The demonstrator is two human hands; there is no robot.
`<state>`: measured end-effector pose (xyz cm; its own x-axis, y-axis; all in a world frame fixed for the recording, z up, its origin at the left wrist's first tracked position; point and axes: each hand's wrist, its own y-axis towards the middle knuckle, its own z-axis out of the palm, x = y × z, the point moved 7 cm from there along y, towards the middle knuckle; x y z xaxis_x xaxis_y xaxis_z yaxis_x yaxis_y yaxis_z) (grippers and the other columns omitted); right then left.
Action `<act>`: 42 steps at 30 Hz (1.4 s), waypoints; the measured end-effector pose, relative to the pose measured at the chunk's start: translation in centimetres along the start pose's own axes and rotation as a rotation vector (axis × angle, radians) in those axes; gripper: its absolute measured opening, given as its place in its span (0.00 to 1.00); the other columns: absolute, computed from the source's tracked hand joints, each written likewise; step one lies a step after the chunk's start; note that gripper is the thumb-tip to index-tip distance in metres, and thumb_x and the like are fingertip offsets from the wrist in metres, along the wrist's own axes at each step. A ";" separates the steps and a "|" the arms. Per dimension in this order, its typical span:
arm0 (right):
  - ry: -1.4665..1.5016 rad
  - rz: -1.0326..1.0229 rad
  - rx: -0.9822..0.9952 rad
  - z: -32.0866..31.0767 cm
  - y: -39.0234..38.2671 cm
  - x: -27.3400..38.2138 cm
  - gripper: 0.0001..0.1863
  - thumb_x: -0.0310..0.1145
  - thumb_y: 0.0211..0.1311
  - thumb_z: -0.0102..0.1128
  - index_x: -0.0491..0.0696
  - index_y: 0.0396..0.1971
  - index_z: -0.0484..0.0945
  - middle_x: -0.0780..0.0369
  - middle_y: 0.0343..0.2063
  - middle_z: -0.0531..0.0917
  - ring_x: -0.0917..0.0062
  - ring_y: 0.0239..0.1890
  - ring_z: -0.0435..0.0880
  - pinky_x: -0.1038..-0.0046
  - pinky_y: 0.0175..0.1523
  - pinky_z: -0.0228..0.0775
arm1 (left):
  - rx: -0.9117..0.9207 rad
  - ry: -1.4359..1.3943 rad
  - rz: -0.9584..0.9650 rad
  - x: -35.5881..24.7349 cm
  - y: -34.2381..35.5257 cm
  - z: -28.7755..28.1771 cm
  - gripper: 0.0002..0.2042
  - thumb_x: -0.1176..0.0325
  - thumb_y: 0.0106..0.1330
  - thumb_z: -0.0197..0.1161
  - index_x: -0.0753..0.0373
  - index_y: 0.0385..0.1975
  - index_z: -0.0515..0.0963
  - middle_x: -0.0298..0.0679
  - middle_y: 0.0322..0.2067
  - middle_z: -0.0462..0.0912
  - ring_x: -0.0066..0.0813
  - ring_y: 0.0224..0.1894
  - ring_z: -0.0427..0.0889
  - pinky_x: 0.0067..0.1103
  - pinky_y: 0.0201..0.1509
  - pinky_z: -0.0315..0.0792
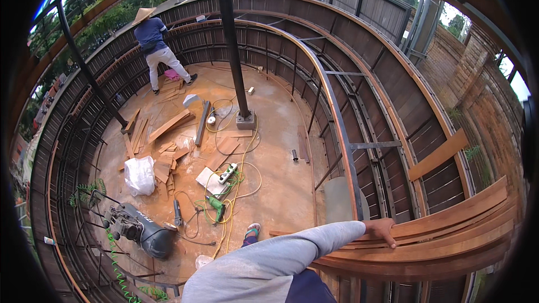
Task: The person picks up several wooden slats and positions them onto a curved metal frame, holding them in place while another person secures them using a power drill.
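My left hand (381, 231), at the end of a grey sleeve reaching across to the right, is closed on reddish-brown wooden planks (449, 241). Its thumb lies against a near plank, while some fingers are hidden among the boards. Several long planks lie side by side across the curved frame at the lower right. Beyond them a single short board (438, 155) leans over the frame's rails. My right hand is out of view.
A curved metal railing (331, 95) rings the floor. A black post (233, 50) stands mid-floor. Cut boards (171, 126), a green drill (216, 207), a grinder (177, 213), yellow cables, a white bag (139, 176) and an air compressor (147, 230) lie below. A person (157, 45) in a conical hat stands far left.
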<state>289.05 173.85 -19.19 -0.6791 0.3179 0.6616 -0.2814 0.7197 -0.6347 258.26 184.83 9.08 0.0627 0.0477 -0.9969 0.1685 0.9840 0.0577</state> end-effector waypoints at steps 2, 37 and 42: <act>0.007 0.018 -0.024 -1.5 -1.0 -1.3 0.19 0.37 0.65 0.66 0.39 0.50 0.81 0.54 0.39 0.88 0.67 0.41 0.87 0.67 0.49 0.78 | -0.032 0.049 -0.053 0.5 -0.6 -0.4 0.33 0.52 0.44 0.83 0.72 0.44 0.83 0.45 0.40 0.89 0.33 0.45 0.87 0.28 0.50 0.78; -0.257 -0.506 0.401 8.0 -5.9 12.1 0.24 0.36 0.62 0.69 0.40 0.56 0.79 0.52 0.46 0.88 0.66 0.48 0.87 0.67 0.55 0.77 | -0.604 0.101 0.109 -6.2 -24.4 -13.5 0.20 0.59 0.54 0.77 0.67 0.38 0.81 0.33 0.29 0.83 0.20 0.32 0.79 0.23 0.39 0.75; -0.261 -0.685 0.551 13.4 -11.4 27.4 0.29 0.33 0.60 0.73 0.38 0.59 0.75 0.53 0.50 0.86 0.71 0.52 0.86 0.69 0.58 0.78 | -0.884 0.107 0.154 -6.6 -33.2 -16.7 0.15 0.64 0.56 0.77 0.66 0.36 0.81 0.31 0.29 0.82 0.18 0.33 0.80 0.22 0.40 0.75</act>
<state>264.60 166.06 0.83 -0.3570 -0.2676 0.8950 -0.9171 0.2822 -0.2814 235.87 154.73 12.82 -0.0773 0.1619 -0.9838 -0.6544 0.7362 0.1726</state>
